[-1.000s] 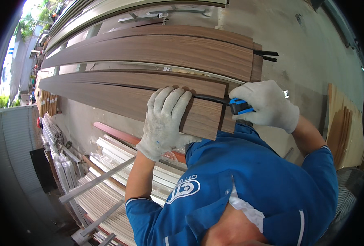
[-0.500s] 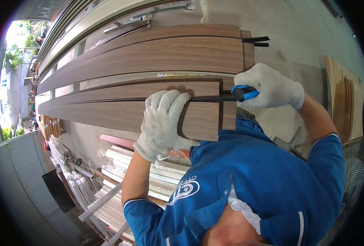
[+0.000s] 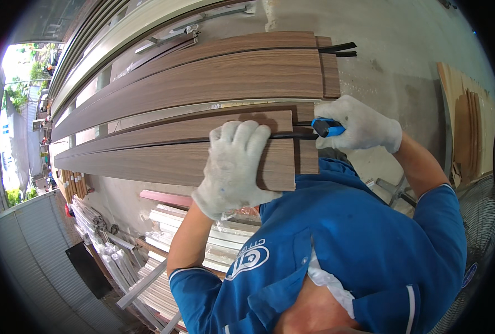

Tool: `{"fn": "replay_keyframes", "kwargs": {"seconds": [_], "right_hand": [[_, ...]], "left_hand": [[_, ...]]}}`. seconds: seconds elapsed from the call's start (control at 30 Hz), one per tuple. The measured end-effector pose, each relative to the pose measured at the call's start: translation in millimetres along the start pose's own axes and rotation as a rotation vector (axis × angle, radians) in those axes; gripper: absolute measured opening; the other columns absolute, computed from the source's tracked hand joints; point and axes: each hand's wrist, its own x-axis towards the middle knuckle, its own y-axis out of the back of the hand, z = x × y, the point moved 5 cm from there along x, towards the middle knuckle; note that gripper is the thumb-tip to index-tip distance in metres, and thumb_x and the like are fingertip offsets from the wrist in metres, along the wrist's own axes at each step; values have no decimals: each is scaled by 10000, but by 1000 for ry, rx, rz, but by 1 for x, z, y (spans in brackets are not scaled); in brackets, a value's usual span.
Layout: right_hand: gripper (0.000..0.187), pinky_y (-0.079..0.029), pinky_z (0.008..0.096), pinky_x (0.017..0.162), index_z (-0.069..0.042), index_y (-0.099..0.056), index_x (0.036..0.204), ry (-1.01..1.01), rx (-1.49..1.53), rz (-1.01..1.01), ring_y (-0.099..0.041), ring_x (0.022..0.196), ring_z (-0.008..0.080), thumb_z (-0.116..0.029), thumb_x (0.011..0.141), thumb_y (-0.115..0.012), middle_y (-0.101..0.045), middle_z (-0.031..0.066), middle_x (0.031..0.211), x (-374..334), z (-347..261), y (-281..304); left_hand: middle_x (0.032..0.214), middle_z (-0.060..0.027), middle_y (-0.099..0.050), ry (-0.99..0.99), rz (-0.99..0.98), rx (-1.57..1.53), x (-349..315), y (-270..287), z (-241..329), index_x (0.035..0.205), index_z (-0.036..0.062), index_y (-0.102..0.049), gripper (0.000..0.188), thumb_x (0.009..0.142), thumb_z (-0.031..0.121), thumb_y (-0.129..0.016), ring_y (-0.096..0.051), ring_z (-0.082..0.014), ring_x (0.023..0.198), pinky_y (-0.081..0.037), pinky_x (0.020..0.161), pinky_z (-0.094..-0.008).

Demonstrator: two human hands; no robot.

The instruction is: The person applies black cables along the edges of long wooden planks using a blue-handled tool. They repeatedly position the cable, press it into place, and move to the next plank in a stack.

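Observation:
My left hand (image 3: 230, 167), in a white knit glove, lies with its fingers stretched over a brown wood-grain plank (image 3: 175, 161) near its right end. Its thumb is at the near edge. Under the fingertips runs a black strip (image 3: 281, 135) along the plank's groove and out past its end. At that end my right hand (image 3: 367, 123), also gloved, is closed around a blue-and-black hand tool (image 3: 326, 128), which meets the strip. The tool's working end is hidden, so its exact kind cannot be told. Another plank end (image 3: 306, 156) shows beneath the upper one.
Beyond lies a second wood-grain plank pair (image 3: 230, 72) with black strips (image 3: 342, 50) jutting from its right end. Long pale profiles (image 3: 164, 16) stretch along the far left. White wrapped lengths (image 3: 164, 222) are stacked at lower left. Brown boards (image 3: 470, 128) stand at the right.
My left hand has slid right along the plank, closer to its end. The view has shifted slightly. A second black line now shows at the plank end beside the strip; the tool remains there.

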Motion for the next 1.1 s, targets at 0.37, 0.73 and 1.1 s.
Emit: {"fn": "replay_keyframes", "kwargs": {"seconds": [0.37, 0.73, 1.1], "right_hand": [[266, -489, 452, 665, -57, -616, 881, 70, -3, 104, -649, 710, 371, -171, 800, -842, -639, 148, 746, -6, 8, -3], [176, -508, 480, 657, -78, -606, 853, 97, -140, 178, -679, 720, 389, -174, 835, -753, -643, 159, 723, -13, 2, -11], [202, -490, 485, 660, -55, -617, 888, 113, 38, 105, -666, 741, 409, -192, 819, -748, -646, 186, 764, -20, -1, -20]], "left_hand": [[1147, -156, -555, -24, -31, 4, 13, -5, 13, 1250, 18, -599, 952, 464, 445, -927, -514, -369, 1089, -388, 964, -505], [1167, -161, -543, -47, -143, -27, 28, -13, 20, 1272, 13, -590, 994, 430, 432, -909, -505, -371, 1076, -388, 966, -502], [1152, -129, -551, -63, -136, -50, 36, -16, 33, 1231, 34, -614, 907, 448, 397, -893, -513, -355, 1066, -381, 956, -490]]}}
